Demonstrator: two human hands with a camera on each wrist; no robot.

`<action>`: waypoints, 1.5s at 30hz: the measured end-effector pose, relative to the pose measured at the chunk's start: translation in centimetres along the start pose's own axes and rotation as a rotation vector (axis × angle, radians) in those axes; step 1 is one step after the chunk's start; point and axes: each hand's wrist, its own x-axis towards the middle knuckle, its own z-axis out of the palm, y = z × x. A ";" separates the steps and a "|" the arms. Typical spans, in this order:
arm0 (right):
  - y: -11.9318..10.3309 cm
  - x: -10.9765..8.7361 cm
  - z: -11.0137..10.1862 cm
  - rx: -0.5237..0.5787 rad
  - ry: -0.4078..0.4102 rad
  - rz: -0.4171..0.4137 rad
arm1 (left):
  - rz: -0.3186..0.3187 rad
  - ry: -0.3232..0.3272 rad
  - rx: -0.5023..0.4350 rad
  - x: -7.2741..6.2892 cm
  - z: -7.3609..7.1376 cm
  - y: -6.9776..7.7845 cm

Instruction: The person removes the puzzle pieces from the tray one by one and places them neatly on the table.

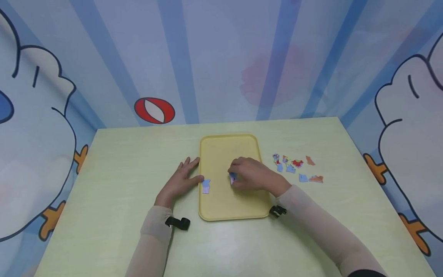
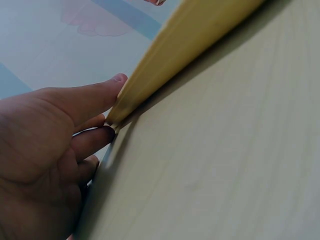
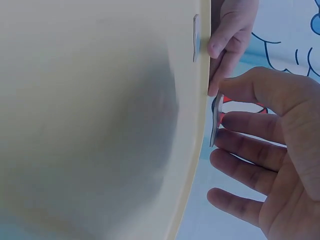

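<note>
A yellow tray (image 1: 221, 206) lies on the table. My left hand (image 1: 177, 185) rests at its left side, thumb and fingertips touching the rim (image 2: 165, 65) with the fingers mostly straight. Over the middle of the tray my right hand (image 1: 254, 175) pinches a small blue and lilac puzzle piece (image 1: 232, 178) between thumb and fingers. From the right wrist this puzzle piece (image 3: 216, 119) appears edge-on, raised off the tray; its picture is mostly hidden. Another blue and lilac puzzle piece (image 1: 205, 186) lies inside the tray's left edge, near my left thumb.
Right of the tray, several loose puzzle pieces lie on the pale table (image 1: 121, 184): a red one (image 1: 297, 164), blue ones such as a blue piece (image 1: 303, 178), and brown ones including a brown piece (image 1: 316, 179). A printed backdrop (image 1: 225, 57) rises behind the table.
</note>
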 end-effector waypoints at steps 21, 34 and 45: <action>0.4 -2.2 -0.6 0.038 0.078 0.005 | -0.006 0.000 0.004 0.0 0.1 0.0; 1.6 -4.5 -0.6 0.028 0.097 0.054 | -0.008 -0.003 -0.007 0.0 0.1 0.1; 2.8 -6.6 -0.4 0.058 0.139 0.105 | -0.013 0.002 -0.003 0.0 0.1 0.0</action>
